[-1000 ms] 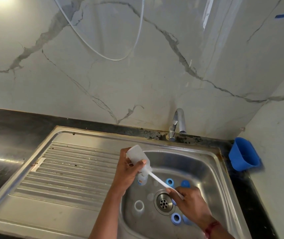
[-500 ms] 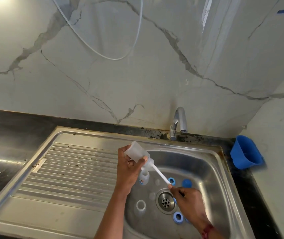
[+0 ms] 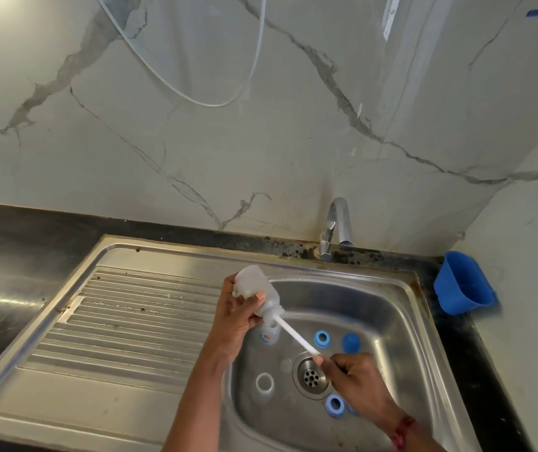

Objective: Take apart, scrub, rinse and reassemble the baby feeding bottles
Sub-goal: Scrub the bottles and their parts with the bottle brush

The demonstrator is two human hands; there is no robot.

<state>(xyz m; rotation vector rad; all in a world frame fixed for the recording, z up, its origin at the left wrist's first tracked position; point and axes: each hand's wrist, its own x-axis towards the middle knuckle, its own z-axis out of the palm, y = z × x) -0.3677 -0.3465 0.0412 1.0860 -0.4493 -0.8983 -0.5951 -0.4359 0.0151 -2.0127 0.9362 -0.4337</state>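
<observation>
Both hands have risen slightly: left hand (image 3: 233, 316) fingers grip the tilted bottle (image 3: 258, 293), right hand (image 3: 357, 383) fingers clasp the brush handle (image 3: 295, 336) (head inside bottle) above the sink (image 3: 388, 308).

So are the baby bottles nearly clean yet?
Not yet. Taken apart: blue rings and a blue cap lie loose in the sink. Now the left hand tilts one bottle while the right hand works a brush inside. Rinsing and reassembly remain.

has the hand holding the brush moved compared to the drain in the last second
Yes. The right hand drew back toward the person, off the blue cap and level with the drain, pulling the brush outward.
</observation>
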